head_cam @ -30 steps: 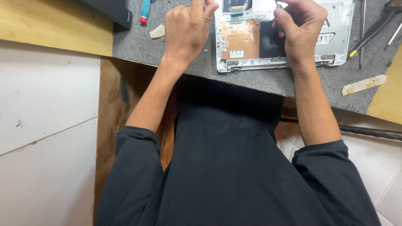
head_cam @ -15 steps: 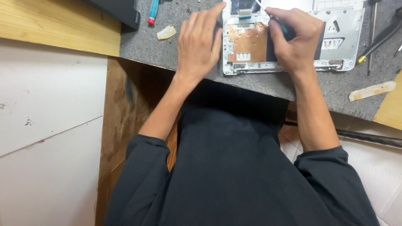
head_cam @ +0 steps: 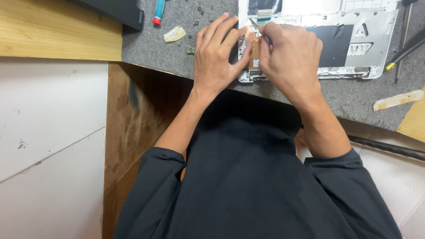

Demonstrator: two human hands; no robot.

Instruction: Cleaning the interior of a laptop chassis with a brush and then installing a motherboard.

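Note:
A white opened laptop shell lies on the grey work mat, inner side up, with a copper-coloured part near its left edge. My left hand rests on the shell's left edge, fingers spread, thumb touching the copper part. My right hand is closed around a thin metal tool whose tip points at the copper part. Both hands meet over that spot and hide most of it.
Small black screws and a tiny green part lie left of the shell. A scrap of tape, a blue-and-red pen and a dark device sit further left. Screwdrivers lie right; another tape strip below.
The view has shifted, so the shell sits lower and further right. My right hand moved left across the shell to meet my left hand at the copper part.

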